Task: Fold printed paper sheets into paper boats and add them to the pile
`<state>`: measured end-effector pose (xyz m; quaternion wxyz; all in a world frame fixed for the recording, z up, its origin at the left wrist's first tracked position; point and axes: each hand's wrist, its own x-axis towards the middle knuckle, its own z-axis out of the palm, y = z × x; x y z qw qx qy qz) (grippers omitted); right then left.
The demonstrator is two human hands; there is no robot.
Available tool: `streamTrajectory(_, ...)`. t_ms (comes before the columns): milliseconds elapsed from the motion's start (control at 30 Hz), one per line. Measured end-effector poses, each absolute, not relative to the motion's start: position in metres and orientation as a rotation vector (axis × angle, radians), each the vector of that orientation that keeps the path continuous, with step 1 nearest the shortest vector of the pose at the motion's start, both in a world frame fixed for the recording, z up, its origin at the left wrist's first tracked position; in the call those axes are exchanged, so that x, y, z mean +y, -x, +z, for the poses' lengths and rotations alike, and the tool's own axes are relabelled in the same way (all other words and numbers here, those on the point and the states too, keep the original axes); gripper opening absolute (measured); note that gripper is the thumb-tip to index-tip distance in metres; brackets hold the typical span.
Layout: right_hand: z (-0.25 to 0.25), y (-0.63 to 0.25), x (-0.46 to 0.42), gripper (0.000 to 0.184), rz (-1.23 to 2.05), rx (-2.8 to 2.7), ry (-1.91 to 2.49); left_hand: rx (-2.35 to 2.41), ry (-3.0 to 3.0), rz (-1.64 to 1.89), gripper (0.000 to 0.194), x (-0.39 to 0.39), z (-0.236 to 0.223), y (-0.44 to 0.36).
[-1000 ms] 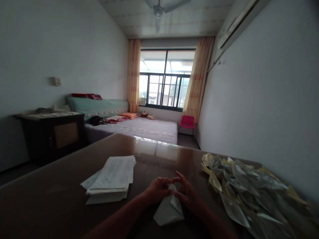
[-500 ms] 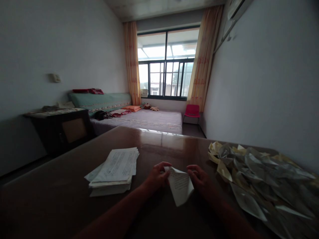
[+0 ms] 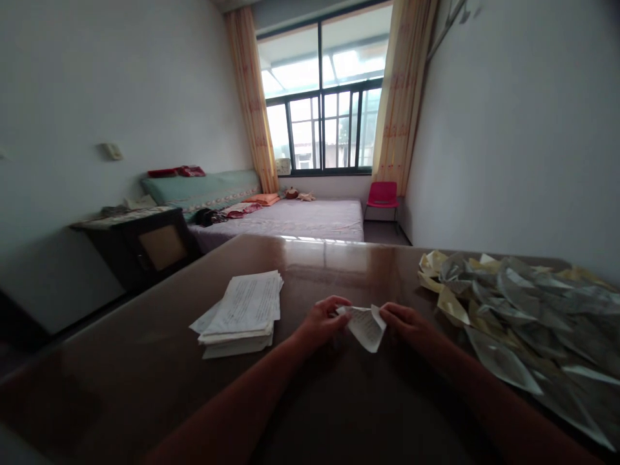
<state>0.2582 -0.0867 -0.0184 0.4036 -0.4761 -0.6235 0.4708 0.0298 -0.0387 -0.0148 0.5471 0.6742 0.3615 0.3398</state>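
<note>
Head view: both bare hands are working at mid-table, one folded piece between them.
Left hand: the left hand (image 3: 323, 323) is pinching the piece's upper left corner, thumb against curled fingers.
Right hand: the right hand (image 3: 404, 323) is pinching the upper right edge, thumb and forefinger pressing together, other fingers curling in.
Paper: the small white folded sheet with printed lines (image 3: 368, 330) is hanging between the two pinches, a blunt point facing down, flap standing up by the right fingertips. Can't tell if its tip is touching the surface.
Step in hand: reads to me as two-handed handling of a fold, upper edge being held from both sides. Exact crease is too small to tell.
Next move: in my judgement, anything from here is calling for light, matched pinches; thin paper is likely to skew or tear if one side is pulling harder.
Table: the glossy brown tabletop (image 3: 334, 284) is running under both forearms and reflecting window light.
Stack: the loose stack of white printed sheets (image 3: 249, 303) is lying left of the left hand, edges fanning unevenly.
Heap: the broad heap of yellow and grey folded paper pieces (image 3: 523, 303) is spreading across the right side, well apart from the stack.
Beyond: the bed with a pale purple sheet (image 3: 310, 216) and the bright pink chair (image 3: 382, 196) are sitting past the far edge.
</note>
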Motion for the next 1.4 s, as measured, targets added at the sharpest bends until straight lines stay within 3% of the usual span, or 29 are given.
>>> streamTrajectory(200, -0.027, -0.260, -0.082, 0.033, 0.912, -1.709, 1.255, 0.739, -1.789, 0.586, 0.047, -0.041, -0.008, -0.020)
streamTrajectory(333, -0.033, -0.258, -0.080, 0.034, 0.998, -1.560, 1.230, 0.739, -1.931, 0.492, 0.035, -0.043, -0.004, -0.017)
streamTrajectory(533, -0.025, -0.257, -0.085, 0.024, 0.832, -1.809, 1.220, 0.844, -2.281, 0.678, 0.071, -0.043, 0.000, -0.017)
streamTrajectory(733, -0.026, -0.255, -0.088, 0.051, 0.592, -1.943, 1.311, 0.666, -2.435, 0.399, 0.048, -0.043, -0.003, -0.017)
streamTrajectory(833, -0.030, -0.252, -0.086, 0.047, 0.483, -1.848, 1.349, 0.709, -2.540, 0.383, 0.044, -0.046, -0.004, -0.020)
streamTrajectory(1067, -0.029, -0.246, -0.085, 0.025, 0.381, -1.808, 1.348, 0.618, -2.712, 0.400, 0.076, -0.050, -0.001, -0.026)
streamTrajectory(1233, -0.022, -0.251, -0.086, 0.014, 0.207, -1.967, 1.296, 0.662, -2.749, 0.452, 0.065, -0.046, -0.004, -0.025)
streamTrajectory(1400, -0.013, -0.256, -0.090, 0.020, 0.382, -2.026, 1.301, 0.730, -2.869, 0.422, 0.054, -0.038, -0.005, -0.021)
